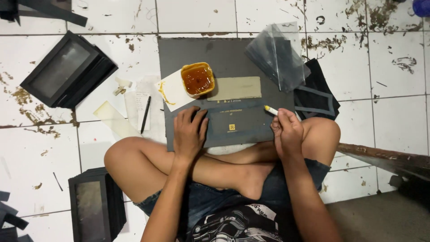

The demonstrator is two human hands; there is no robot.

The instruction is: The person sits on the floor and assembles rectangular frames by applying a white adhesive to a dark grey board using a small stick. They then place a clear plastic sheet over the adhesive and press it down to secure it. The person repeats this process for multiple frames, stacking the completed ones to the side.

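I sit cross-legged on a tiled floor with a large grey board (224, 56) in front of my knees. My left hand (190, 132) lies flat, fingers spread, on a dark grey-blue card piece (244, 123) that rests on the board's near edge. My right hand (286, 130) pinches a small white stick with a yellow tip (270, 110) just above the card's right end. A small tub of amber glue (197, 79) stands on a white paper (172, 92) behind my left hand. A tan cardboard strip (235, 88) lies beside the tub.
A clear plastic bag of dark sheets (277, 56) lies at the board's right. Black window-lid boxes sit at left (67, 69) and lower left (94, 206). A black pen (145, 114) and paper scraps lie left of the board. A dark frame cutout (316, 103) is right.
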